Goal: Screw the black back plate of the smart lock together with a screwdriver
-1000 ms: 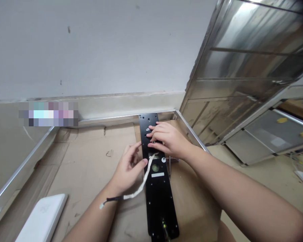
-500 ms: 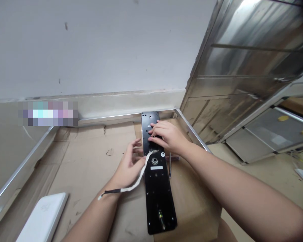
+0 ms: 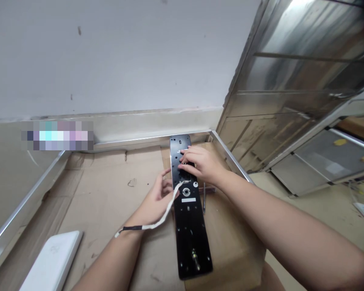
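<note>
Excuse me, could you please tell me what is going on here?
A person is handling a long black panel that lies over cardboard. The fingers of the right hand rest on its upper part, while the left hand is at its left edge. A white-wrapped cable runs from the panel across the left wrist, its end unattached. A slim metal rod lies just right of the panel.

Panel (image 3: 192, 230) over cardboard (image 3: 109, 186), cable (image 3: 166, 214) mostly at left

Soft, dullish light, with bright glare on the metal door (image 3: 286, 76).
</note>
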`<state>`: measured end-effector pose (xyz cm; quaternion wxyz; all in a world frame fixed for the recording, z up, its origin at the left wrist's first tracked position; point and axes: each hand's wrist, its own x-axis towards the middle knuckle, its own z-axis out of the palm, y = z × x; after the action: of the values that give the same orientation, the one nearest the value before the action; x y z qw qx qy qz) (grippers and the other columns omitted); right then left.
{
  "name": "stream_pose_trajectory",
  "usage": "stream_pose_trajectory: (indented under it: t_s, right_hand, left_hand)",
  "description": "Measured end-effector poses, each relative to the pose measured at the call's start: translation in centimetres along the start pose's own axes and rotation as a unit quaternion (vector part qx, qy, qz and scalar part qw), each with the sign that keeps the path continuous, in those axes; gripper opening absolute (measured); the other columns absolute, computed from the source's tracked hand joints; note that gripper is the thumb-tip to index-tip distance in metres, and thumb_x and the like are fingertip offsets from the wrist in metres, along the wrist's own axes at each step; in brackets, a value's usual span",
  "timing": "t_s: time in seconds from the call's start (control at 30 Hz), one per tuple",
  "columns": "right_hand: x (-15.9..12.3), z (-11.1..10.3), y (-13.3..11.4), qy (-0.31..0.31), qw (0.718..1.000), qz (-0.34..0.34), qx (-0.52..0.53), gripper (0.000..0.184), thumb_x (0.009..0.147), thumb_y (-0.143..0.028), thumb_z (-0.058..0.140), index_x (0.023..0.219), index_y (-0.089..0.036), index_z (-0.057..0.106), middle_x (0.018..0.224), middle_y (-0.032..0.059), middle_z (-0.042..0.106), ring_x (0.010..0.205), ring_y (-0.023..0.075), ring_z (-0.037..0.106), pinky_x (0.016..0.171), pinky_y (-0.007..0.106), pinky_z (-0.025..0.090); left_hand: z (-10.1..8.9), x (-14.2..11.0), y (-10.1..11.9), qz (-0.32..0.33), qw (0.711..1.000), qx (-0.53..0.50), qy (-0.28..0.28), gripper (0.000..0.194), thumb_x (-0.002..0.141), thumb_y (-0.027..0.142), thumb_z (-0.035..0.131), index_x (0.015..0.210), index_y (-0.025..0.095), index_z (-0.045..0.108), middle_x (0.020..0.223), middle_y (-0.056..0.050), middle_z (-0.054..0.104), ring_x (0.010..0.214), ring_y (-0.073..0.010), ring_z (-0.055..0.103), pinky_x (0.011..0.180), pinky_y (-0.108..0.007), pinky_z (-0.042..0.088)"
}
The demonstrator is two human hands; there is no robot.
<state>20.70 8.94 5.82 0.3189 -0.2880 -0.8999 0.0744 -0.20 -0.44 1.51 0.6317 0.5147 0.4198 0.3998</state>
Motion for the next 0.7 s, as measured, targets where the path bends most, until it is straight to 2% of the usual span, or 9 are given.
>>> stream_pose_trajectory:
  t_s: [0.13,0.23,0.47,0.63,0.7]
  right_hand:
    - [-0.08,0.05,0.14,-0.035,0.999,0.029,0.001,0.023,0.098,-0.039,0.056,0.085,-0.02,0.062,0.097,0.0076,0.072,0.107,0.0247,0.066,0.094,0.04,0.05]
    - [-0.03,-0.04,0.12,-0.045,0.998,0.04,0.02,0.022,0.097,-0.037,0.057,0.084,-0.02,0.062,0.097,0.0082,0.07,0.109,0.0251,0.064,0.092,0.039,0.05]
    - [-0.01,-0.69,-0.07,-0.057,0.995,0.043,0.066,0.009,0.091,-0.027,0.062,0.087,-0.019,0.061,0.103,0.0094,0.065,0.119,0.0266,0.058,0.099,0.042,0.048]
    - [-0.2,-0.76,0.21,-0.047,0.996,0.068,0.037,0.01,0.086,-0.028,0.068,0.084,-0.02,0.064,0.113,0.0095,0.059,0.111,0.0248,0.056,0.102,0.046,0.047]
    - [-0.23,-0.73,0.13,-0.057,0.994,0.085,0.034,0.01,0.085,-0.028,0.069,0.083,-0.02,0.064,0.115,0.0093,0.056,0.114,0.0251,0.054,0.105,0.047,0.045]
  left_hand:
    - [0.11,-0.04,-0.65,0.023,1.0,-0.009,0.006,0.07,0.093,0.038,0.067,0.149,0.03,0.026,0.115,-0.007,0.055,0.097,-0.0166,0.058,0.087,-0.032,0.048]
    - [0.26,-0.05,-0.78,0.023,1.0,-0.017,0.012,0.07,0.092,0.037,0.068,0.148,0.031,0.027,0.117,-0.007,0.055,0.096,-0.0163,0.059,0.086,-0.032,0.049]
    - [0.34,-0.16,-0.46,-0.027,1.0,-0.001,0.0,0.088,0.086,0.038,0.075,0.153,0.033,0.018,0.13,-0.011,0.054,0.091,-0.0162,0.063,0.084,-0.036,0.053]
    - [0.26,-0.05,-0.91,-0.02,1.0,0.0,-0.008,0.081,0.087,0.039,0.074,0.152,0.03,0.027,0.124,-0.01,0.057,0.104,-0.0223,0.063,0.093,-0.042,0.052]
    - [0.26,-0.03,-1.04,-0.017,1.0,0.003,-0.008,0.078,0.088,0.04,0.073,0.151,0.029,0.029,0.122,-0.01,0.058,0.107,-0.024,0.063,0.095,-0.043,0.051]
